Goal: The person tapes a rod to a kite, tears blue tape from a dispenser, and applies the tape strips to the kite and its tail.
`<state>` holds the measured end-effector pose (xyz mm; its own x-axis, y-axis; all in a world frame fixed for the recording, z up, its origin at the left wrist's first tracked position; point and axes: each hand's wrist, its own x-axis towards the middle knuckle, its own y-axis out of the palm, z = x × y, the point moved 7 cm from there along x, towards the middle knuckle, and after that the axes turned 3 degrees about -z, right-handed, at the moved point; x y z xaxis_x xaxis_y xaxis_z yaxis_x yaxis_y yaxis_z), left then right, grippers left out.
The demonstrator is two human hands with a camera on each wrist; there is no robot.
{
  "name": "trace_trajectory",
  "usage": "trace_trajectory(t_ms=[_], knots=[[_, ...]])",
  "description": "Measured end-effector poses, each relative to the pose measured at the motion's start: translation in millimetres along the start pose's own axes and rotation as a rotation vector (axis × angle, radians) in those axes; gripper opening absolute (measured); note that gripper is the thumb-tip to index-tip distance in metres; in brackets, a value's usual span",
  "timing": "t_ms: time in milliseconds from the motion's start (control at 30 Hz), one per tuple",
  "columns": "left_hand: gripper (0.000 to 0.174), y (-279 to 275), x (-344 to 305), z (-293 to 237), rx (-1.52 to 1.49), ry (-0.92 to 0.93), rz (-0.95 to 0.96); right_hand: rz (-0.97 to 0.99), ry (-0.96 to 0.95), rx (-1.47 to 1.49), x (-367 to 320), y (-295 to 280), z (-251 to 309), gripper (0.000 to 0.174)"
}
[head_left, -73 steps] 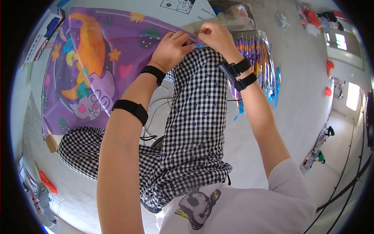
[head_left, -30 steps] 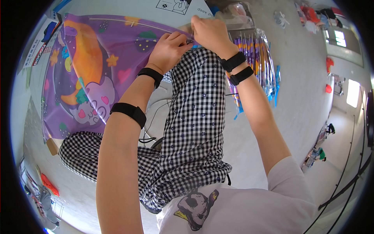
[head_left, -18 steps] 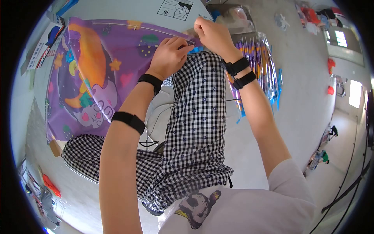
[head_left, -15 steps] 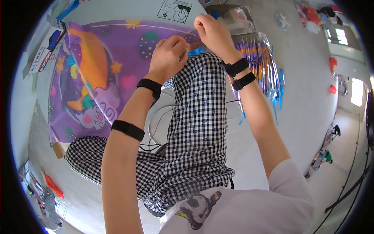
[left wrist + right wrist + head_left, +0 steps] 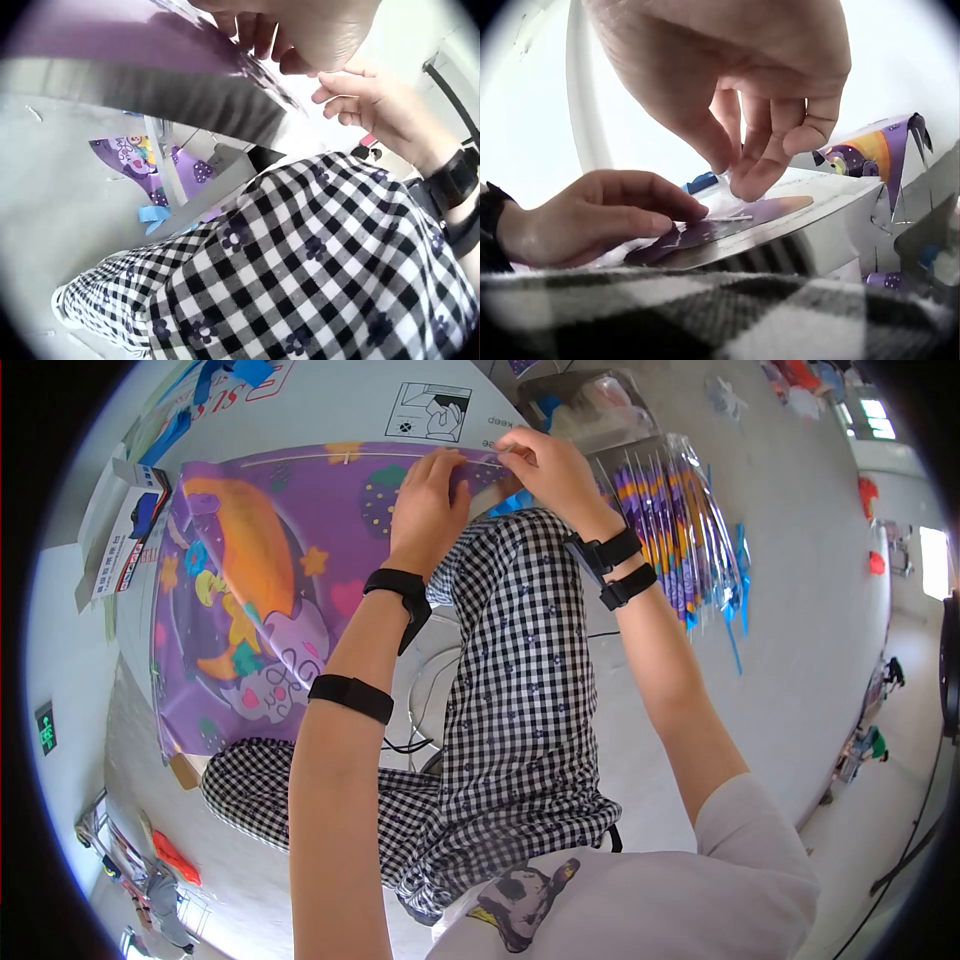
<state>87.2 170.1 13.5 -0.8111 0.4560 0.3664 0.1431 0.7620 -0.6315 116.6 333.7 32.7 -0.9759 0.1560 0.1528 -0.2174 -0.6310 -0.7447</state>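
Observation:
A purple printed sheet [image 5: 340, 525] with a thin white rod [image 5: 290, 457] along its upper edge lies over a white box. My left hand [image 5: 430, 510] rests at the sheet's right end; in the right wrist view the left hand [image 5: 592, 217] has thumb and forefinger around the rod [image 5: 731, 218], whose tip sticks out. Just beyond that tip, my right hand [image 5: 735, 60] pinches a small clear-white piece [image 5: 725, 180] between thumb and forefinger. From the head, the right hand [image 5: 555, 470] hovers above the sheet's pointed corner. The left wrist view hides the left fingertips partly.
Checkered trouser legs [image 5: 520, 640] are below the hands. A clear bag of rolled purple-orange items [image 5: 670, 520] lies at right, below a clear plastic container [image 5: 590, 410]. The white box [image 5: 300, 420] extends behind the sheet; blue strips [image 5: 175, 435] and a small carton [image 5: 125, 530] are left.
The head view has shifted, so the sheet and legs appear lower and farther right. My left fingers lie straighter along the sheet's edge. The right hand has come down closer to the rod's end.

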Motion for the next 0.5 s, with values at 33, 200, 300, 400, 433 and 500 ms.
trace_trajectory(t_ms=[33,200,300,400,433,500], knots=[[0.031,0,-2,0,0.007,0.029,-0.018,0.032,0.028,0.026,-2,0,-4,0.018],[0.035,3,-8,-5,0.072,0.113,0.004,0.026,0.015,0.047,-6,-5,-11,0.014],[0.035,4,-9,-9,0.114,0.129,0.017,0.005,-0.057,0.047,-5,-6,-14,0.014],[0.035,4,-9,-13,0.145,0.149,0.02,0.002,-0.063,0.072,-7,-6,-18,0.014],[0.035,5,-9,-14,0.153,0.155,0.021,0.006,-0.05,0.087,-8,-6,-19,0.014],[0.036,6,-10,-15,0.171,0.17,0.019,0.008,-0.039,0.083,-9,-6,-20,0.014]])
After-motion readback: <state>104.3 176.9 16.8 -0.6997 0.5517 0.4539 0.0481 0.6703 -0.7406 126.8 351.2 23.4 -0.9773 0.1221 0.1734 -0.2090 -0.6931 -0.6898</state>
